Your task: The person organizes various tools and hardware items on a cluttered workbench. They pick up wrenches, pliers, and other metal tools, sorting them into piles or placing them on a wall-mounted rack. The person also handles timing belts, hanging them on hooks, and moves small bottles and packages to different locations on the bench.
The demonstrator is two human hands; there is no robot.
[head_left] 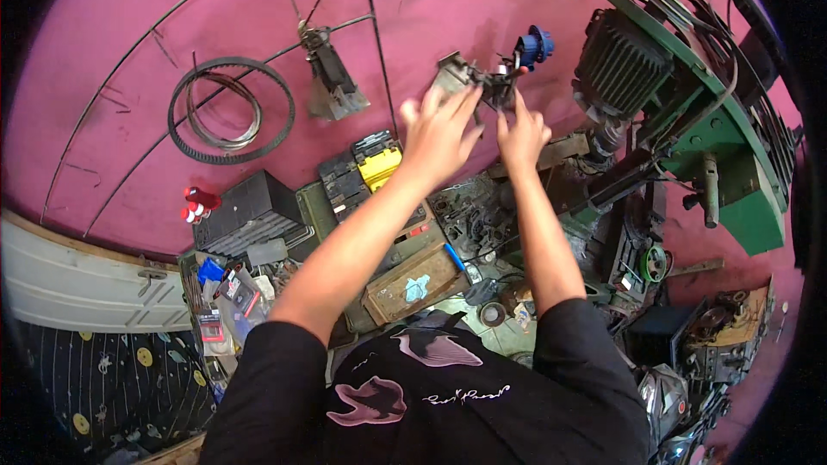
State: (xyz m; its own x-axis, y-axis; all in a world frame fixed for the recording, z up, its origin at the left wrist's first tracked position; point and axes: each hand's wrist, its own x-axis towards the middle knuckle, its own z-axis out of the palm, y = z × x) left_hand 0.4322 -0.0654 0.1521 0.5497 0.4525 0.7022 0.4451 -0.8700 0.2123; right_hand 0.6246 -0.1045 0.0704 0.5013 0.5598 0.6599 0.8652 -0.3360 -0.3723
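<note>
Both my arms stretch up to a dark cluster of tools [493, 79] hanging on the pink wall. My left hand [438, 131] is at its lower left, fingers spread and slightly blurred, with nothing visible in it. Behind its fingertips shows a flat greyish piece [450, 77], partly covered by the hand. My right hand [523, 139] is just below the cluster, forefinger pointing up at it and thumb apart. Whether either hand touches the tools I cannot tell. A blue round plastic part [536, 46] hangs at the cluster's upper right.
To the right stands a green machine [732, 174] with a finned motor [622, 65]. Drive belts [231, 110] hang on the left wall. Below are a yellow-and-black case [379, 169], a wooden box [418, 282], dark drawers [250, 212] and a bench littered with metal parts [469, 215].
</note>
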